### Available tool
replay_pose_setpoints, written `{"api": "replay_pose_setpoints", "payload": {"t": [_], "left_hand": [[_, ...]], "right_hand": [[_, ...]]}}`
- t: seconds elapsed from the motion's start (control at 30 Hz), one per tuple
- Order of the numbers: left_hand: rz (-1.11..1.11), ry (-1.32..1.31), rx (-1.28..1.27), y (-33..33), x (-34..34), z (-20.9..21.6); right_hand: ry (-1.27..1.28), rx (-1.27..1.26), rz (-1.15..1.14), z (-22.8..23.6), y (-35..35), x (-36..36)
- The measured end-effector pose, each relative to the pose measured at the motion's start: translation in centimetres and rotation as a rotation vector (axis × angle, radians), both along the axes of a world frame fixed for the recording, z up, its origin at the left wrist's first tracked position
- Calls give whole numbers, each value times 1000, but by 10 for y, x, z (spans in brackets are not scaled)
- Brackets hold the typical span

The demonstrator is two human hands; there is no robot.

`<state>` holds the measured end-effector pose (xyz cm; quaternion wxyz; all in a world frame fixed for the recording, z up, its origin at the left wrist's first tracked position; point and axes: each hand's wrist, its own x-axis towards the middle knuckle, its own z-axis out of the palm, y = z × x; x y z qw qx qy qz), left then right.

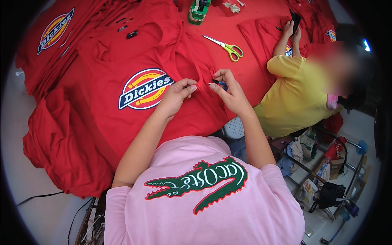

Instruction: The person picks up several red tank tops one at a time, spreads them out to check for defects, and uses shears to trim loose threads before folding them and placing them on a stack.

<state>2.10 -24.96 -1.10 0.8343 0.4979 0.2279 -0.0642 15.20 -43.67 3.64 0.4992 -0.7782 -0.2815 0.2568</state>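
Observation:
A red T-shirt (122, 65) with a round yellow, red and blue chest print lies spread before me, its neckline away from me. My left hand (178, 94) pinches the edge of the red cloth beside the print, thumb against forefinger. Just to the right, my right hand (230, 92) is closed around small thread snips (221, 84), blue and black with a pale tip pointing at the cloth. Most of the snips is hidden by my fingers. The two hands are a short gap apart over the sleeve area.
Green-handled scissors (228, 49) lie beyond my right hand. A green and black tool (199, 11) stands at the far edge. Stacked red shirts (53, 41) and a bunched pile (67, 143) sit left. A co-worker in yellow (294, 98) handles red shirts at right, near a cluttered rack (322, 171).

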Motion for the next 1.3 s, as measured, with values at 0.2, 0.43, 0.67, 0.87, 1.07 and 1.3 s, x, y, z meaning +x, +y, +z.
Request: {"api": "replay_pose_setpoints", "payload": {"t": [0.2, 0.43, 0.67, 0.87, 1.07, 1.3], "left_hand": [[-6, -7, -115, -1, 2, 0], [-29, -12, -132, 2, 1, -4], [-22, 8, -142, 3, -1, -2], [-24, 11, -133, 4, -1, -5], [-20, 7, -156, 3, -2, -5], [-12, 36, -238, 1, -2, -6]], "right_hand": [[68, -9, 138, 6, -1, 4], [76, 41, 185, 1, 10, 2], [4, 0, 147, 6, 11, 4], [89, 44, 61, 3, 6, 4], [117, 20, 144, 2, 9, -4], [123, 70, 116, -11, 6, -4]]}}
